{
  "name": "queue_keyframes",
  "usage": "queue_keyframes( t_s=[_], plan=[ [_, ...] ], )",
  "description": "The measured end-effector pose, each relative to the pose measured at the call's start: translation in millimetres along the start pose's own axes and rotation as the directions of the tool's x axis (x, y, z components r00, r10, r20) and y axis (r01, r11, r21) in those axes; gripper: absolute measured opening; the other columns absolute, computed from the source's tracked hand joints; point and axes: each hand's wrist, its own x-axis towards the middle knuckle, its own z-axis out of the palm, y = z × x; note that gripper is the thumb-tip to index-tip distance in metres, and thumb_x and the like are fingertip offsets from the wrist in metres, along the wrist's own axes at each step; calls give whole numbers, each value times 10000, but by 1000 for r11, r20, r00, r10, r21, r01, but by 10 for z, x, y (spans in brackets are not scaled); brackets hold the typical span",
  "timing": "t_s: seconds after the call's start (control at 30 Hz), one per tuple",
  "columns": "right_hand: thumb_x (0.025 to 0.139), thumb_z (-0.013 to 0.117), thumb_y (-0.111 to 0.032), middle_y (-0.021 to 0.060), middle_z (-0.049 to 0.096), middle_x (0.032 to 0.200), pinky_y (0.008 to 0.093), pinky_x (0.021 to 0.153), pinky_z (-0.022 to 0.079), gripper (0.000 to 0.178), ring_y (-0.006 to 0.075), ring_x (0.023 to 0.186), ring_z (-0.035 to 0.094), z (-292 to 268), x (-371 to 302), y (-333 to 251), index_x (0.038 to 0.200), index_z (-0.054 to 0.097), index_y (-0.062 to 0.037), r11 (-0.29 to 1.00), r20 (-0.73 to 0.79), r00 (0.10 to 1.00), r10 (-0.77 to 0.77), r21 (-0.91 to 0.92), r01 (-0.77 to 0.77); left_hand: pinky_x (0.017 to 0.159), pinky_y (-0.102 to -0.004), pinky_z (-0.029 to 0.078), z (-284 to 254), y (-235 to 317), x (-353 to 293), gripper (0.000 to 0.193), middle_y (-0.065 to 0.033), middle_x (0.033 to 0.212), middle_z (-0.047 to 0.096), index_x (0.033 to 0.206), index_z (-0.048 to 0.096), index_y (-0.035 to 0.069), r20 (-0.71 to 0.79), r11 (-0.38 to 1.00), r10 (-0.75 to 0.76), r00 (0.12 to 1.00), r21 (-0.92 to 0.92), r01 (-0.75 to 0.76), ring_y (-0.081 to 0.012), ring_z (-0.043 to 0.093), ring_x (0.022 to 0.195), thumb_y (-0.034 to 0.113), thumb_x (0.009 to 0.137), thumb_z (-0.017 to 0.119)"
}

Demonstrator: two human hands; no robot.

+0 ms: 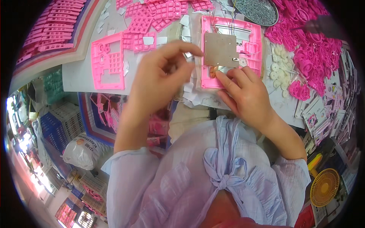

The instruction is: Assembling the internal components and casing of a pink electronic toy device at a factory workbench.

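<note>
The right hand [249, 93], its grip unclear, had best steady the coppery part [212, 72] lightly in the pink casing [257, 41], with the left hand [159, 74], thumb and forefinger parted, clear.

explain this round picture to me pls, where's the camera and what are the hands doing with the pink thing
There is no machine here, just one person's bare hands. The camera sits on their head, looking down; its fisheye lens bends straight edges.

The right hand has its fingers at the lower part of a pink casing with a flat grey-brown plate in it; whether they grip anything is unclear. The left hand, slightly blurred, is by the casing's left edge.

Also on the table lie another pink frame, pink key sheets, white round pieces and a heap of pink parts.
</note>
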Motion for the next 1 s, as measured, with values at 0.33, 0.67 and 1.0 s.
queue_keyframes(
  t_s=[0.33, 0.67, 1.0],
  plan=[
    [819, 739, -203, 77, 572, 954, 369, 732, 512, 423, 255, 880, 568, -78, 77, -4, 1196, 647, -35, 998, 80, 997, -14, -56, 19, 775, -261, 534, 63, -168, 266, 319, -125, 1042, 719, 1256, 621, -63, 81, 905, -12, 997, -423, 45, -113, 642, 837, 24, 949, 627],
    [855, 716, -232, 68, 583, 932, 335, 725, 533, 431, 236, 914, 584, -101, 183, -59, 1231, 641, -36, 988, 131, 991, -35, -147, 54, 710, -228, 538, 75, -231, 206, 284, -97, 957, 727, 1227, 653, -44, 44, 947, -27, 999, -319, 40, -95, 659, 780, 31, 954, 658],
    [852, 715, -258, 90, 579, 1038, 355, 813, 525, 527, 255, 1007, 561, -171, 203, -67, 1323, 596, -53, 989, 250, 968, -6, -140, 43, 706, -206, 506, 177, -323, 122, 231, -59, 938, 711, 1169, 702, -25, -118, 971, 115, 986, -196, -136, -87, 650, 812, -9, 944, 652]
  ],
)
